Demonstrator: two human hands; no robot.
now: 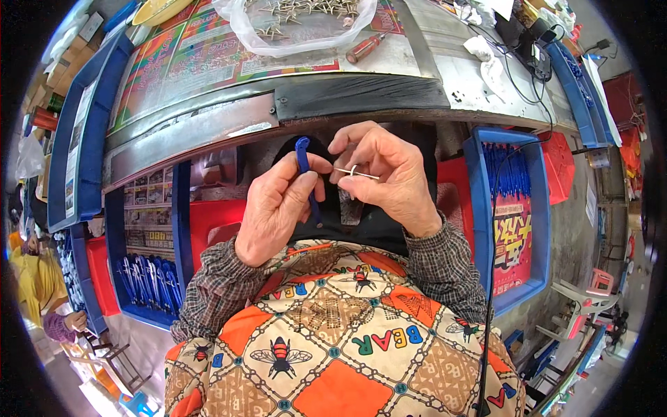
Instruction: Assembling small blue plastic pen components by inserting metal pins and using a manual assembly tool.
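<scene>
Above my lap, my left hand [272, 208] is closed around a slim blue plastic piece [303, 151] with a rounded upper end. Its lower end sticks out beneath the fingers, and the middle is hidden by the thumb and fingers. Facing it, my right hand [399, 177] pinches a small silvery metal cross-shaped piece [356, 172] between thumb and fingers. One arm of that cross points toward my left fingertips, close to the blue piece; whether they touch I cannot tell. On the bench, a clear plastic bag [295, 50] holds several similar metal pieces [316, 10].
A red-handled screwdriver [365, 47] lies beside the bag. The bench edge [361, 97] runs just beyond my hands. Blue crates with blue pieces stand right [542, 229] and left [183, 229]. A black cable [492, 264] hangs at my right. Another person's purple sleeve [61, 326] shows far left.
</scene>
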